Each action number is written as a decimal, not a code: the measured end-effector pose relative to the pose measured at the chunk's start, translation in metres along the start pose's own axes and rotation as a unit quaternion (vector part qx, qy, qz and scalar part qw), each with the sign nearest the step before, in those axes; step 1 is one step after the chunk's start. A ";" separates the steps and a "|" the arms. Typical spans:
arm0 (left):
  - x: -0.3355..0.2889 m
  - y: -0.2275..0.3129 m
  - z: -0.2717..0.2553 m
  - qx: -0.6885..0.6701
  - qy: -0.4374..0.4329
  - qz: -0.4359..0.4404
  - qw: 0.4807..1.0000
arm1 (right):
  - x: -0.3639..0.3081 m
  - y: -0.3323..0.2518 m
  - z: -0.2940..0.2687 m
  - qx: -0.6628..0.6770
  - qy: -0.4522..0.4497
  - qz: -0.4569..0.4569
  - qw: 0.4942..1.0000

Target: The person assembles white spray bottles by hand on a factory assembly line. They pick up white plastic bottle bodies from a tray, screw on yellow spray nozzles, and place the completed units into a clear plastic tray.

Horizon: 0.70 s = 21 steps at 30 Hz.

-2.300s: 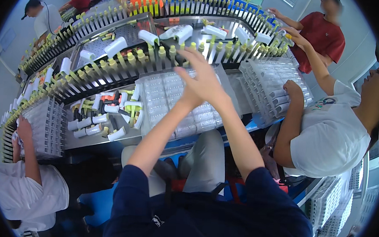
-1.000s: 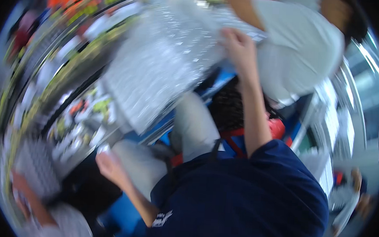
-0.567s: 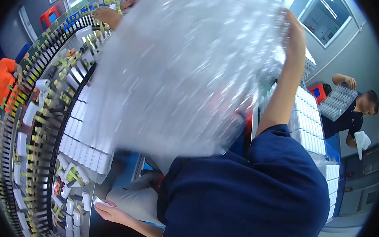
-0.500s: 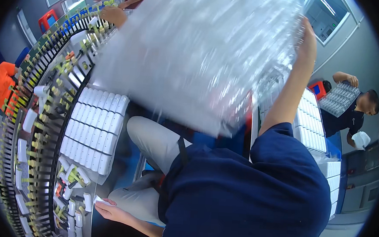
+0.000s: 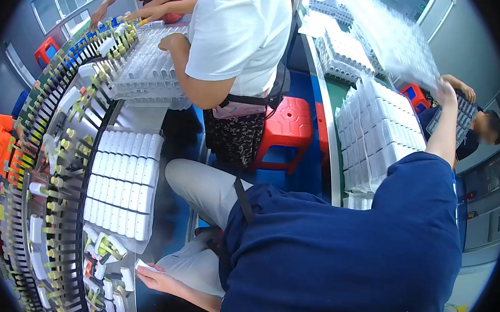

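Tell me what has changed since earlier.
Right hand lifted the clear tray and swung it right toward the stacked trays; rows of white pieces now show where it lay. Left hand now holds a white piece. Loose parts still lie on the bench.

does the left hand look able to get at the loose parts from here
Probably yes: the left hand is close beside the loose parts, with nothing visible blocking the way, though the white piece it seems to hold may hinder a grab.

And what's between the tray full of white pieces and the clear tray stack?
Just a bare strip of metal table, between the full tray and the clear tray stack, in the head view.
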<state>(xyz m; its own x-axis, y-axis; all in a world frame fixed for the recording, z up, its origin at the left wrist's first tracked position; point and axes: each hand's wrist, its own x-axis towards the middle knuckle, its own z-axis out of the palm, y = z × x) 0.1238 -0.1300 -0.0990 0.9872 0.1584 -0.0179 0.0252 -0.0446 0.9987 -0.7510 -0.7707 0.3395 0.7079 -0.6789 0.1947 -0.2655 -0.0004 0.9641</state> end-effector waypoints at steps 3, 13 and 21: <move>0.005 -0.012 -0.012 0.007 -0.008 0.001 1.000 | -0.055 -0.053 0.003 0.450 -0.225 0.331 0.798; 0.018 -0.013 -0.015 -0.049 -0.019 -0.009 0.999 | 0.067 -0.061 -0.196 0.726 -0.165 0.246 0.621; 0.047 0.092 0.034 -0.045 0.010 0.213 0.976 | 0.338 -0.100 -0.577 0.641 0.033 -0.154 0.751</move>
<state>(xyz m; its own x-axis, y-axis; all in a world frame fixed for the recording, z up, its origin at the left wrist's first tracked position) 0.1778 -0.1598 -0.0098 0.9021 0.1639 0.3992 -0.4009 -0.0241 0.9158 -0.1078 -0.5766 0.4128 0.8848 -0.4635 0.0479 -0.4643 -0.8856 0.0077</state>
